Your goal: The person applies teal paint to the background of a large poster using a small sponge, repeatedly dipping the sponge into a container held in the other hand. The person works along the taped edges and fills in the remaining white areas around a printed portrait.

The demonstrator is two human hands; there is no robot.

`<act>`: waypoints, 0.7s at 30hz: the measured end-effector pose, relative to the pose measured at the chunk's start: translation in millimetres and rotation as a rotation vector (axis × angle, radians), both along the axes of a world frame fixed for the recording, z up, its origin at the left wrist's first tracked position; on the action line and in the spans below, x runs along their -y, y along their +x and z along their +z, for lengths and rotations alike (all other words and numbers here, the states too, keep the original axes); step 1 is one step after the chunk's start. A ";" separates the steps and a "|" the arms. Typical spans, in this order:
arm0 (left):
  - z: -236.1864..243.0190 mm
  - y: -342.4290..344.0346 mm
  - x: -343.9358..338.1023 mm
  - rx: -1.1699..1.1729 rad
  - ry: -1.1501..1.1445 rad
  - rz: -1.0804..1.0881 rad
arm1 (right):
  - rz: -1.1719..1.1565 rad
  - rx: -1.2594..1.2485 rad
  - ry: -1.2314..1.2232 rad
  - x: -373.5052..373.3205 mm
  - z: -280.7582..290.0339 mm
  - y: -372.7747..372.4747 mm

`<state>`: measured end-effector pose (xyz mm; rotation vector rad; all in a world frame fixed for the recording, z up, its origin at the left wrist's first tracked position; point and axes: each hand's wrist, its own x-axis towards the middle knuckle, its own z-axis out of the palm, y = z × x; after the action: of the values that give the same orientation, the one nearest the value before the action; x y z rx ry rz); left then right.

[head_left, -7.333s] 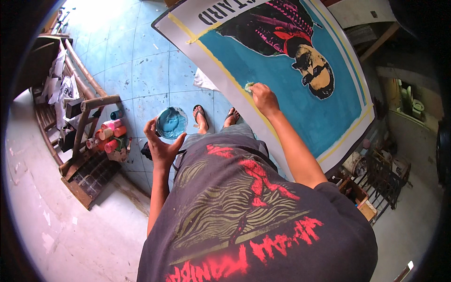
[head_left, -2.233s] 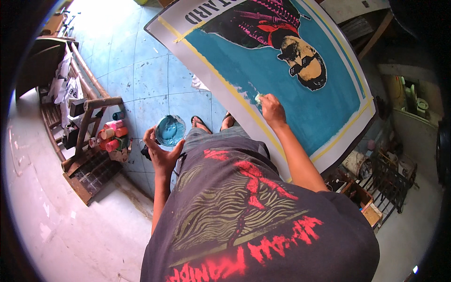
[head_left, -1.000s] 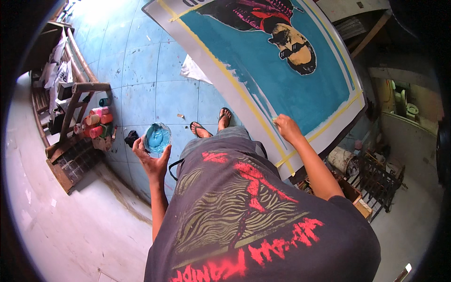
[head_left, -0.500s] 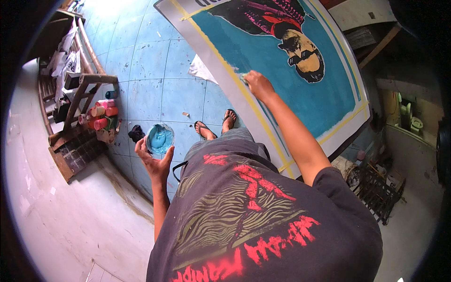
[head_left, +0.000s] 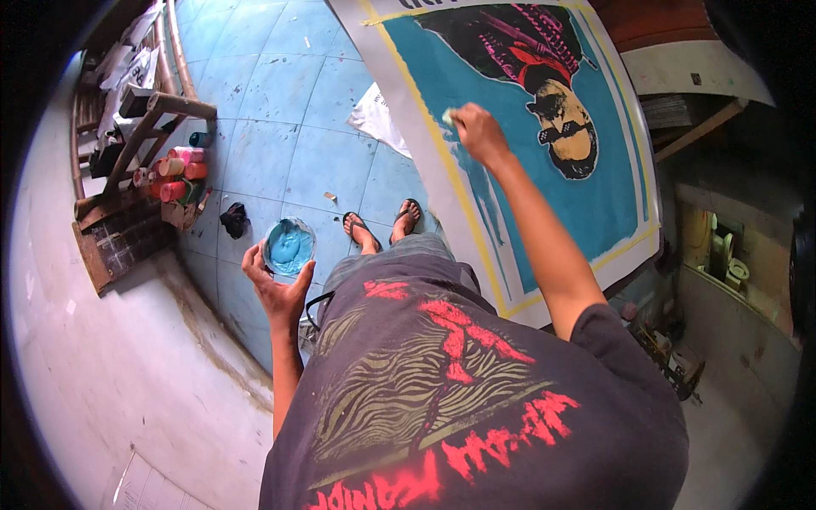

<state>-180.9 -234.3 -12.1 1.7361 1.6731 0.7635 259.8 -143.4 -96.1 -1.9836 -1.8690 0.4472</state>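
My left hand [head_left: 276, 285] grips a round container of light-blue paint [head_left: 289, 245] low, just left of my body. My right hand [head_left: 478, 136] pinches a small pale pad or sponge [head_left: 448, 117] against the left margin of a large poster [head_left: 595, 212]. The poster has a teal background, an upside-down painted figure [head_left: 523, 51] in dark, pink and red, and yellow strips [head_left: 459, 195] along its borders. Streaky lighter patches run down the teal edge below the pad. The pad is partly hidden by my fingers.
My sandalled feet [head_left: 361, 229] stand on blue tiles [head_left: 263, 161]. A bamboo stand [head_left: 170, 104] at left has papers and several paint bottles [head_left: 183, 170]. A dark crumpled item [head_left: 235, 219] and white cloth [head_left: 370, 119] lie on the floor. A wooden brace [head_left: 705, 127] is right of the poster.
Since a second ago my right hand has moved with the pad from low on the poster's left margin toward its far end. My left hand still holds the paint container; the view has shifted slightly.
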 end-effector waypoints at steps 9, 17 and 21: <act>-11.2 -4.0 15.0 0.038 0.001 0.058 | 0.164 0.110 -0.106 -30.7 -51.5 2.2; -19.7 -2.8 7.3 0.082 -0.015 0.070 | 0.190 0.049 -0.304 108.9 -28.8 9.3; -17.1 -3.1 5.4 0.063 -0.007 0.066 | 0.211 0.011 -0.412 136.3 -9.3 15.7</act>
<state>-183.9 -239.7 -29.2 1.6413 1.6960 0.8328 275.5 -279.7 -105.4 -2.0365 -2.1391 0.9508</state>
